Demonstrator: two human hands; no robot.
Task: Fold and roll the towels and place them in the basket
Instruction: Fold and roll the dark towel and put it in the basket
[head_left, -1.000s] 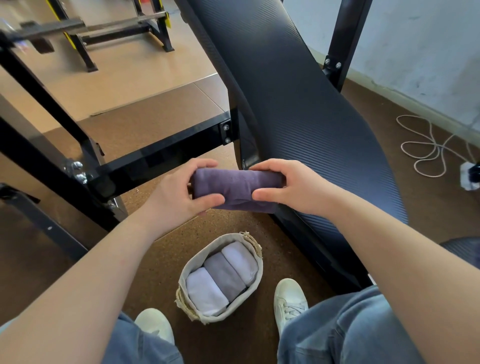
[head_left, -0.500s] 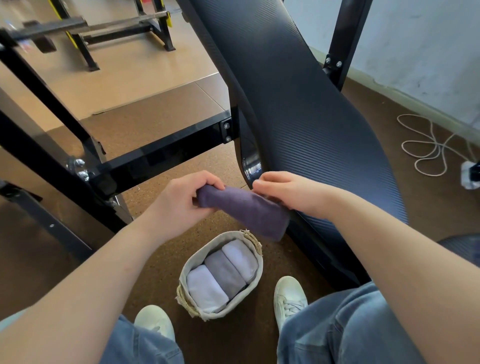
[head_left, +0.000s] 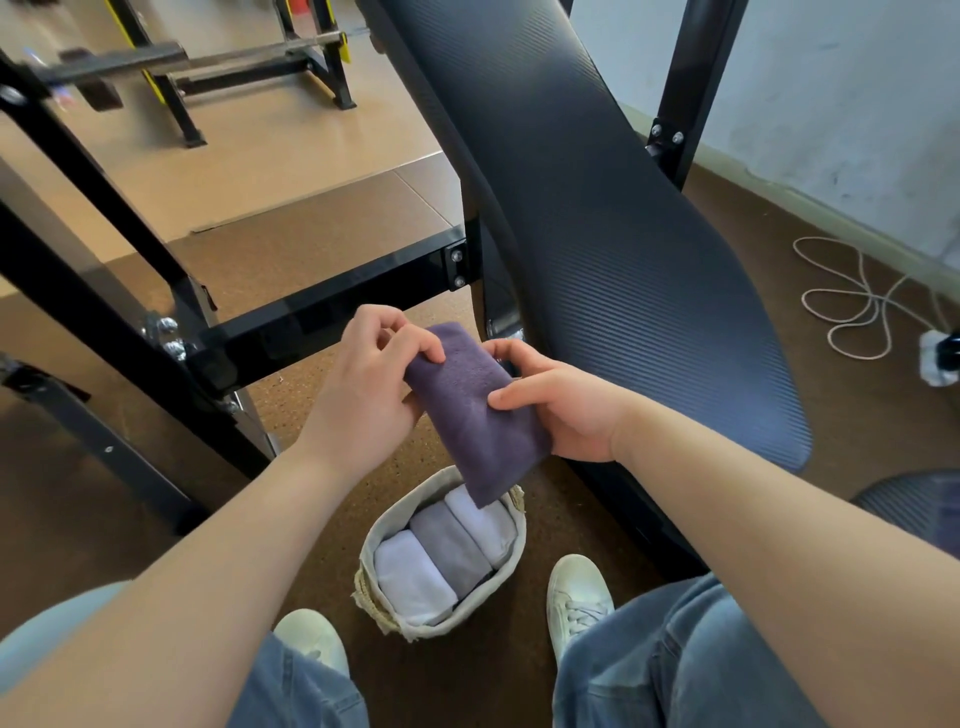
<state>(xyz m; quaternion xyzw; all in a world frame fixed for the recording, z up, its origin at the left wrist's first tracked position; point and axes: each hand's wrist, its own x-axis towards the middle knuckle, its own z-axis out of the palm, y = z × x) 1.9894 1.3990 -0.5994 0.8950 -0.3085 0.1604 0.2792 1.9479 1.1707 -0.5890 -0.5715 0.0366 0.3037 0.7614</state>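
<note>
Both hands grip a rolled dark purple towel (head_left: 478, 415) just above the basket (head_left: 387, 519). The roll is tilted, its lower end hanging over the basket's far rim. The left hand (head_left: 363, 395) pinches the upper end with curled fingers, and the right hand (head_left: 561, 410) wraps the middle, thumb on top. Inside the basket three rolled towels lie side by side: a white one (head_left: 410, 577), a grey one (head_left: 452, 545) and another white one (head_left: 485, 522). The padded black bench (head_left: 597, 234) rises beyond the basket, and white shoes (head_left: 576, 592) flank it on the brown floor (head_left: 311, 519).
</note>
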